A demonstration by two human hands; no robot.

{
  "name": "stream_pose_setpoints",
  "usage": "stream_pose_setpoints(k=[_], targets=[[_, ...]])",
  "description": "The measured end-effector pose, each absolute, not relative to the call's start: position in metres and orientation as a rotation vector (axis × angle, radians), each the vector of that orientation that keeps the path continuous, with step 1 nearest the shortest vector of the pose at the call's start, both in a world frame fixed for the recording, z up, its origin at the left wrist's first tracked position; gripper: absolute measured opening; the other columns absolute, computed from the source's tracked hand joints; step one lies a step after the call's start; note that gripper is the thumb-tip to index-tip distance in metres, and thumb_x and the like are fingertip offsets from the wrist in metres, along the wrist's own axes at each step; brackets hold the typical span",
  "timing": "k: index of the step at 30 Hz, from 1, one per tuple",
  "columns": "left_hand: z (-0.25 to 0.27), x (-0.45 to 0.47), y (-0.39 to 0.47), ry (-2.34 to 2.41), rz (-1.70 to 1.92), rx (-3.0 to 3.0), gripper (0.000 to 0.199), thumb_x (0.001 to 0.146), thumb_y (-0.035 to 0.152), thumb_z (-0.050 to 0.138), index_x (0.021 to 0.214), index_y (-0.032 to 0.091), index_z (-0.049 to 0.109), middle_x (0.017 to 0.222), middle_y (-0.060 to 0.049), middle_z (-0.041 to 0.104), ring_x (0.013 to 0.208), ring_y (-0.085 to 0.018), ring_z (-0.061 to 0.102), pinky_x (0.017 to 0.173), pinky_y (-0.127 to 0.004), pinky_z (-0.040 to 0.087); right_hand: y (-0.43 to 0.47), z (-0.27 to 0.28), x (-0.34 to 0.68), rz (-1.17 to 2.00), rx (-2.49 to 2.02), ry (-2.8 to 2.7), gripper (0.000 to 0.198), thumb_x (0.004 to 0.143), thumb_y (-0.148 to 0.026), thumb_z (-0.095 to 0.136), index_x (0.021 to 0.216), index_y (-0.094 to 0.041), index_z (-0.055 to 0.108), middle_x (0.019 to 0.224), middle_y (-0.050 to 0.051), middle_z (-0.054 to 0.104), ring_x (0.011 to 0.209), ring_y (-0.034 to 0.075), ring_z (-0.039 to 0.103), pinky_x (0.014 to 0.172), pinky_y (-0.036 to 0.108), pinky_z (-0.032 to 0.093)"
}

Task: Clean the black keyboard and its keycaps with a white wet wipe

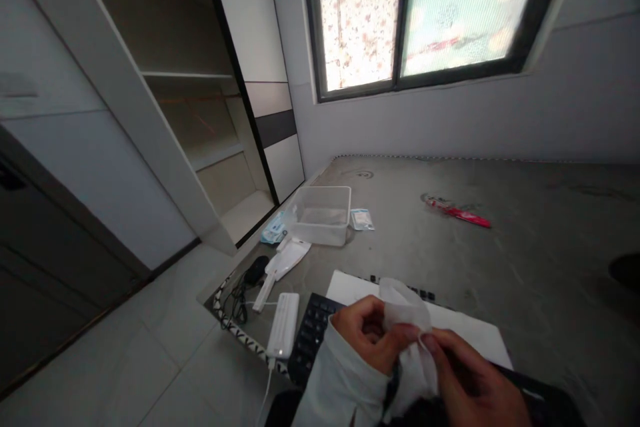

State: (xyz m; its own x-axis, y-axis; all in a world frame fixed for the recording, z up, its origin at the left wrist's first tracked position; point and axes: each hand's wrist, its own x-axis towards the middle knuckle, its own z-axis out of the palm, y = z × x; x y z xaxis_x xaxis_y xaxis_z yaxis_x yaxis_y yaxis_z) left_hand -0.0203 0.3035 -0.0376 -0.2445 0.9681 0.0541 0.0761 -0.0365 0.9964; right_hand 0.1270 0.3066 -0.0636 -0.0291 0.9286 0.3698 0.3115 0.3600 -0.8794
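My left hand point(373, 332) and my right hand point(470, 377) are close together at the lower middle. Both pinch a thin, crumpled white tissue point(404, 300) between thumb and fingers. Its upper part stands up above the fingertips and another part hangs down between the hands. Beneath them lies a black keyboard point(316, 321), its middle hidden by my hands and sleeve. Just behind the keyboard is a flat white sheet or panel point(470, 327), with a few small black pieces like keycaps point(425, 295) along its far edge.
Left of the keyboard lie a white power strip point(284, 325), a black mouse point(257, 270) and a white-handled item point(287, 259). Farther back are a clear plastic box point(323, 227), a blue packet point(274, 229), a small sachet point(362, 219) and a red packaged item point(463, 213).
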Motion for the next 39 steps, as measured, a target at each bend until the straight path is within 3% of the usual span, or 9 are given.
stream_pose_setpoints(k=[3, 6, 10, 15, 21, 26, 31, 39], targets=[[-0.041, -0.023, 0.304, 1.360, 1.400, 1.160, 0.040, 0.060, 0.047, 0.084, 0.075, 0.012, 0.074, 0.064, -0.003, 0.068, 0.054, -0.010, 0.052, 0.052, -0.021, 0.040, 0.305, -0.065, 0.123, 0.871, -1.143, -1.538, 0.033, 0.090, -0.049, 0.060, 0.100, -0.023, 0.079, 0.098, 0.006, 0.080, 0.085, 0.023, 0.076, 0.072, 0.024, 0.060], [-0.043, -0.031, 0.304, 1.342, 1.364, 1.108, 0.046, 0.047, 0.041, 0.093, 0.080, 0.013, 0.076, 0.065, -0.003, 0.072, 0.055, -0.012, 0.058, 0.051, -0.020, 0.043, 0.303, -0.059, 0.118, 1.012, -1.112, -1.481, 0.033, 0.091, -0.048, 0.060, 0.102, -0.022, 0.078, 0.101, 0.009, 0.079, 0.092, 0.025, 0.074, 0.081, 0.029, 0.060], [-0.044, -0.041, 0.305, 1.382, 1.308, 1.158, 0.050, 0.044, 0.044, 0.094, 0.081, 0.013, 0.078, 0.071, -0.007, 0.076, 0.060, -0.015, 0.064, 0.054, -0.022, 0.048, 0.300, -0.043, 0.114, 1.053, -1.032, -1.547, 0.030, 0.093, -0.043, 0.058, 0.105, -0.023, 0.079, 0.106, 0.009, 0.078, 0.097, 0.025, 0.073, 0.086, 0.031, 0.058], [-0.038, -0.046, 0.303, 1.411, 1.204, 1.265, 0.041, 0.052, 0.040, 0.091, 0.078, 0.013, 0.075, 0.065, -0.002, 0.071, 0.056, -0.013, 0.060, 0.052, -0.021, 0.046, 0.297, -0.041, 0.121, 0.945, -0.953, -1.731, 0.028, 0.097, -0.037, 0.055, 0.109, -0.025, 0.078, 0.109, 0.009, 0.077, 0.099, 0.023, 0.073, 0.088, 0.033, 0.059], [-0.035, -0.049, 0.298, 1.388, 1.117, 1.239, 0.042, 0.060, 0.042, 0.086, 0.091, 0.014, 0.079, 0.075, -0.004, 0.076, 0.067, -0.016, 0.066, 0.065, -0.026, 0.053, 0.297, -0.053, 0.128, 0.749, -1.006, -1.878, 0.028, 0.097, -0.037, 0.055, 0.113, -0.026, 0.075, 0.113, 0.007, 0.076, 0.101, 0.023, 0.073, 0.085, 0.031, 0.060], [-0.036, -0.059, 0.300, 1.506, 1.085, 1.239, 0.045, 0.058, 0.046, 0.086, 0.090, 0.015, 0.080, 0.067, -0.002, 0.071, 0.056, -0.013, 0.056, 0.051, -0.022, 0.041, 0.293, -0.057, 0.118, 0.415, -1.164, -1.840, 0.043, 0.095, -0.043, 0.058, 0.135, -0.026, 0.059, 0.099, 0.002, 0.078, 0.084, 0.020, 0.076, 0.070, 0.026, 0.059], [-0.030, -0.068, 0.298, 1.526, 1.074, 1.259, 0.039, 0.061, 0.043, 0.084, 0.084, 0.012, 0.081, 0.057, 0.002, 0.061, 0.051, -0.009, 0.048, 0.048, -0.021, 0.037, 0.290, -0.061, 0.107, 0.297, -1.005, -1.948, 0.024, 0.097, -0.034, 0.058, 0.117, -0.026, 0.069, 0.107, 0.002, 0.077, 0.093, 0.018, 0.074, 0.083, 0.027, 0.057], [-0.028, -0.070, 0.294, 1.473, 1.054, 1.267, 0.033, 0.067, 0.042, 0.079, 0.081, 0.013, 0.081, 0.055, 0.001, 0.063, 0.048, -0.010, 0.053, 0.047, -0.021, 0.038, 0.292, -0.059, 0.106, 0.587, -1.014, -1.807, 0.021, 0.088, -0.031, 0.070, 0.108, -0.027, 0.076, 0.095, 0.002, 0.078, 0.083, 0.020, 0.074, 0.079, 0.031, 0.060]])
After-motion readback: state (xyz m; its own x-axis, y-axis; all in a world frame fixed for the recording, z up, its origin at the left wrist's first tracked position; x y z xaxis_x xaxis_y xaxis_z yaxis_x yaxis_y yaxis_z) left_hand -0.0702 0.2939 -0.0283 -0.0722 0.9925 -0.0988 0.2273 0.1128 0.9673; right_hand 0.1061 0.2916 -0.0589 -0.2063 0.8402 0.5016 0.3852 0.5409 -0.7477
